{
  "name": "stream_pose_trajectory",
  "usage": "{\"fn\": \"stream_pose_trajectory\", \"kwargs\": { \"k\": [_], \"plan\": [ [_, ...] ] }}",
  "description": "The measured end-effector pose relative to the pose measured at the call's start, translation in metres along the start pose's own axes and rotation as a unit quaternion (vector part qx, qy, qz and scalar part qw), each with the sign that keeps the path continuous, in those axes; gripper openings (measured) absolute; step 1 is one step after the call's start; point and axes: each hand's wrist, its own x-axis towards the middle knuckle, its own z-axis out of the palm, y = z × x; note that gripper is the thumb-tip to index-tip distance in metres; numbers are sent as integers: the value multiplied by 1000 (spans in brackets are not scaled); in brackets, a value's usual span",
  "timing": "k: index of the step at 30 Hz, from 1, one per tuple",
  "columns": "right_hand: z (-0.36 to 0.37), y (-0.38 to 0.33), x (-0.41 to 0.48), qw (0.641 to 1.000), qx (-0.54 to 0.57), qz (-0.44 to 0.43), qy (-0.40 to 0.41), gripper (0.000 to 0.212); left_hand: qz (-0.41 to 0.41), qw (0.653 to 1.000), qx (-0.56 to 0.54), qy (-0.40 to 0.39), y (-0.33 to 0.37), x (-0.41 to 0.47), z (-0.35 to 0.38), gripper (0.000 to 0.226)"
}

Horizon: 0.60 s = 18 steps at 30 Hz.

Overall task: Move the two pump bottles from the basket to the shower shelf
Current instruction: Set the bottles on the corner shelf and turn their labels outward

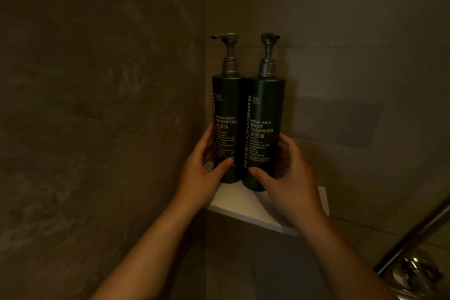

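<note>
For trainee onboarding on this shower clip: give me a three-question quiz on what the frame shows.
1. True or false: both pump bottles stand upright on the white corner shelf.
2. Which hand grips the shampoo bottle? A) left B) right
3. Fill in: the two pump nozzles point ____ each other.

Key:
1. True.
2. A; the left hand holds it, while the right hand holds the body cleanser bottle.
3. Away from.
</note>
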Motion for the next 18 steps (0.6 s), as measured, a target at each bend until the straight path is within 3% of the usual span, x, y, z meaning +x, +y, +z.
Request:
{"fn": "stream_pose_trajectory", "kwargs": {
  "k": [6, 18],
  "plan": [
    [-1, -8, 1, 1000, -12, -17, -6, 91, -1, 1000, -5, 4, -3, -2, 1, 75],
    [3, -4, 1, 1000, -11, -20, 14, 88, 0, 1000, -14, 5, -6, -8, -3, 75]
  ]
}}
